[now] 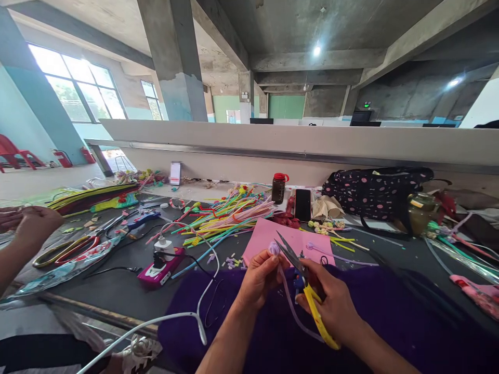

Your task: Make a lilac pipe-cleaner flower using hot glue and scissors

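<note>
My left hand (257,280) pinches a small lilac flower (274,248), apparently of fuzzy craft stem, just below its head. A pale purple stem (290,301) hangs from it and curves down to the right. Yellow-handled scissors (317,318) are in my right hand (335,296), their blades pointing up and left beside the flower. Whether the blades touch it I cannot tell. Behind my hands lies a pink sheet (259,236) with another lilac flower (311,245) on it. A dark blue object (298,282) by my right fingers is partly hidden.
Bundled coloured craft stems (234,218) lie ahead. A magenta power strip (160,270) and white cable (206,296) are on the left. Another person's hand (37,226) works at far left. A bottle (278,189), phone (303,205) and spotted bag (374,195) stand behind.
</note>
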{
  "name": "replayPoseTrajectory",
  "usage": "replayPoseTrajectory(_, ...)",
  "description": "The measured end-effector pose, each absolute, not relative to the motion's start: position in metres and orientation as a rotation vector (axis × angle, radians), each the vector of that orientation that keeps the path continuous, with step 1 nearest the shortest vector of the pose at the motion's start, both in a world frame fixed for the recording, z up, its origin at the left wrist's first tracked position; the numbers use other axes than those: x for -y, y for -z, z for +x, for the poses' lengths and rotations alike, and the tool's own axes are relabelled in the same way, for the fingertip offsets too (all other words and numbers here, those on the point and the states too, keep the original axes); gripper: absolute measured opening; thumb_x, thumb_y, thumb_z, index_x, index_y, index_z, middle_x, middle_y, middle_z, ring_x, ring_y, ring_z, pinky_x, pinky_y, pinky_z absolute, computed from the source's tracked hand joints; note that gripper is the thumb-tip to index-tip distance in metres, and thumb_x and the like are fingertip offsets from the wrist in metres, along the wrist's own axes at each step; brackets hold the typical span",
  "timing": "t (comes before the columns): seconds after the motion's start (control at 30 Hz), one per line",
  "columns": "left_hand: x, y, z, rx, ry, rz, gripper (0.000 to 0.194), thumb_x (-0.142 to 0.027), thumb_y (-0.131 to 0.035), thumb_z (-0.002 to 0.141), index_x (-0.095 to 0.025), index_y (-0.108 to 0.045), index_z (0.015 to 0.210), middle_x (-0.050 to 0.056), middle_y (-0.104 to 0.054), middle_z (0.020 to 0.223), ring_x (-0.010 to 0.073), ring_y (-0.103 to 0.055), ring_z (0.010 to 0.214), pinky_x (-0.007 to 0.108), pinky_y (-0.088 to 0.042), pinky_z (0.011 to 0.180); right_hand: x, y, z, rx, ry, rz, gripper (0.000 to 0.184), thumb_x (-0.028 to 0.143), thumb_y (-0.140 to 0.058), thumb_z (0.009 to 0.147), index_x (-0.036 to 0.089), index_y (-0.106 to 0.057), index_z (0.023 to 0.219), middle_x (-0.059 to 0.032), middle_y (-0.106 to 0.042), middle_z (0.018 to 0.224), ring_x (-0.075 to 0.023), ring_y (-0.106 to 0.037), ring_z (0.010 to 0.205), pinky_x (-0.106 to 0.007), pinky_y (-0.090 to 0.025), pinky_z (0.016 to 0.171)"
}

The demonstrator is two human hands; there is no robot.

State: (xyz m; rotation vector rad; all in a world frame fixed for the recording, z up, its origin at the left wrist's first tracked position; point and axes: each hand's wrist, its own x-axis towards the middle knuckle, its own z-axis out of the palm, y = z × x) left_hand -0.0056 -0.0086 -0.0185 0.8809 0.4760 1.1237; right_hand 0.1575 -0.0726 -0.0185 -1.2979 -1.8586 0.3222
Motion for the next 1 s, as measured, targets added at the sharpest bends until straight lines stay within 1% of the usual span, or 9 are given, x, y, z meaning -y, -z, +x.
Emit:
replayPoseTrajectory(0.13,0.009,0.016,-0.005,-0.489,-1.139,0.884,0.018,-0.031,-0.066,0.068,-0.013,-0.061,0.07,0.002,-0.063,0.061,0.005,-0.046,0.039,0.017,-0.026,0.038,0.071,0.019,0.158,1.847,-0.301,-1.292,0.052,0.024,-0.062,0.068,0.023,-0.044,0.117,0.0035,-0.055,0.072,-0.0116,-0.05,0.055,-0.023,-0.042,0.054)
replayPoseTrajectory(0.33,0.01,0.015,-0.005,-0.522,-1.125,0.931,0.02,-0.033,-0.065,0.068,-0.013,-0.061,0.07,0.003,-0.065,0.066,0.0049,-0.045,0.039,0.018,-0.022,0.036,0.068,0.021,0.16,1.82,-0.239,-1.294,0.05,0.026,-0.06,0.07,0.021,-0.045,0.117,0.0007,-0.058,0.076,-0.0132,-0.052,0.057,-0.025,-0.045,0.055)
replayPoseTrajectory(0.43,0.009,0.015,-0.004,-0.514,-1.128,0.904,0.019,-0.032,-0.065,0.068,-0.014,-0.061,0.068,0.001,-0.063,0.061,0.0047,-0.044,0.039,0.018,-0.024,0.038,0.067,0.021,0.16,1.87,-0.177,-1.288,0.05,0.028,-0.061,0.07,0.021,-0.045,0.117,-0.0005,-0.057,0.077,-0.0148,-0.053,0.06,-0.026,-0.045,0.056)
replayPoseTrajectory(0.6,0.009,0.016,-0.004,-0.513,-1.123,0.886,0.021,-0.032,-0.068,0.065,-0.014,-0.059,0.064,-0.003,-0.055,0.047,0.0044,-0.041,0.037,0.017,-0.025,0.039,0.068,0.022,0.161,1.919,-0.084,-1.277,0.051,0.032,-0.061,0.072,0.02,-0.044,0.119,-0.0034,-0.057,0.082,-0.0183,-0.055,0.07,-0.03,-0.046,0.063)
replayPoseTrajectory(0.73,0.01,0.017,-0.004,-0.511,-1.125,0.888,0.023,-0.033,-0.07,0.063,-0.013,-0.058,0.066,-0.003,-0.053,0.045,0.0054,-0.042,0.037,0.017,-0.023,0.039,0.066,0.025,0.162,1.931,-0.041,-1.265,0.052,0.034,-0.062,0.073,0.019,-0.045,0.119,-0.0051,-0.058,0.087,-0.0193,-0.056,0.074,-0.031,-0.047,0.066)
replayPoseTrajectory(1.0,0.008,0.019,-0.003,-0.541,-1.137,0.911,0.024,-0.035,-0.07,0.064,-0.014,-0.059,0.07,-0.003,-0.053,0.048,0.0056,-0.042,0.039,0.017,-0.025,0.041,0.063,0.029,0.165,1.954,0.012,-1.266,0.052,0.039,-0.059,0.075,0.018,-0.045,0.12,-0.0055,-0.059,0.087,-0.019,-0.057,0.074,-0.03,-0.047,0.065)
